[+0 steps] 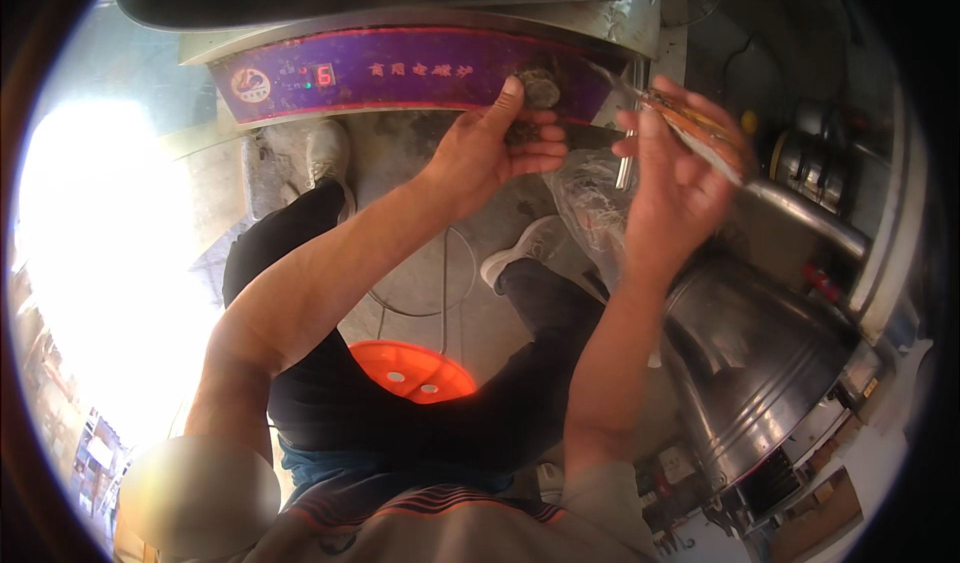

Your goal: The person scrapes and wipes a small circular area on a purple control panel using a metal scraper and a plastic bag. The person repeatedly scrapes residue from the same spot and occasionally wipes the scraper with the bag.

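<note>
In front of me is the purple control panel (352,72) of a metal cooker, with writing and a lit red display. A round, grimy knob (541,89) sits toward its right end. My left hand (502,139) is at this knob, thumb up beside it and fingers curled below. Something small and dark shows between thumb and fingers; whether it is held is unclear. Off the panel's right end, my right hand (679,165) grips a screwdriver-like tool (697,132) by its orange-brown handle. Its thin metal shaft points up-left toward the panel; motion blurs it.
A clear plastic bag (592,195) hangs or lies below the panel's right end. At right stand a large steel vessel (757,353) and a metal pipe (810,218). Beneath me is an orange plastic stool (412,368); a cable (444,293) runs over the floor.
</note>
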`<state>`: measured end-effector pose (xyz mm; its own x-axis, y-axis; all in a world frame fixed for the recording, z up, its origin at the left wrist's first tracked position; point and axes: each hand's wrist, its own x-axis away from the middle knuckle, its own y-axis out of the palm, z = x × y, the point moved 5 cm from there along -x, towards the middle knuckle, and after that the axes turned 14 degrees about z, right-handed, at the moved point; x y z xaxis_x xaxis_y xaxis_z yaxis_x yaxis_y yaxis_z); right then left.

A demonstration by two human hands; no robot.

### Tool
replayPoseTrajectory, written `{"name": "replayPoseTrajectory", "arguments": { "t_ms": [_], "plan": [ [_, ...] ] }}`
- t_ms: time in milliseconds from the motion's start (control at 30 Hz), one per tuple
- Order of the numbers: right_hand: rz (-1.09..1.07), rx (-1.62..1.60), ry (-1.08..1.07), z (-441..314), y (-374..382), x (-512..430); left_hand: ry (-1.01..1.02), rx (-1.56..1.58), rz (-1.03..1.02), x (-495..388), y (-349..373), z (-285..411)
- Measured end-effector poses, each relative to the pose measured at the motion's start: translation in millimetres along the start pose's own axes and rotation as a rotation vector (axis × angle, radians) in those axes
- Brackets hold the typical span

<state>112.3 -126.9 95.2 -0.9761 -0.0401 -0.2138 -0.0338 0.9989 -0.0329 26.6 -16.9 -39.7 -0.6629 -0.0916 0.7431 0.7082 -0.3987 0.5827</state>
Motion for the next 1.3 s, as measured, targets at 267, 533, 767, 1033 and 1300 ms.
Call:
{"name": "replayPoseTrajectory", "arguments": {
  "t_ms": [267, 533, 767, 1033, 1300],
  "plan": [
    [0.099, 0.044, 0.142, 7, 19, -10, -0.027, 0.066, 0.025, 2, 4, -1],
    [0.117, 0.181, 0.047, -1, 29, -15, -0.023, 0.070, 0.035, 5, 6, 2],
    [0.128, 0.167, -0.034, 0, 31, -19, -0.005, 0.098, 0.014, 3, 6, 1],
    [0.048, 0.163, -0.115, 0, 42, -19, 0.019, 0.116, 0.016, 4, 8, 1],
    [0.046, 0.195, -0.161, 2, 46, -19, -0.001, 0.145, 0.030, 3, 9, 1]
  ]
}}
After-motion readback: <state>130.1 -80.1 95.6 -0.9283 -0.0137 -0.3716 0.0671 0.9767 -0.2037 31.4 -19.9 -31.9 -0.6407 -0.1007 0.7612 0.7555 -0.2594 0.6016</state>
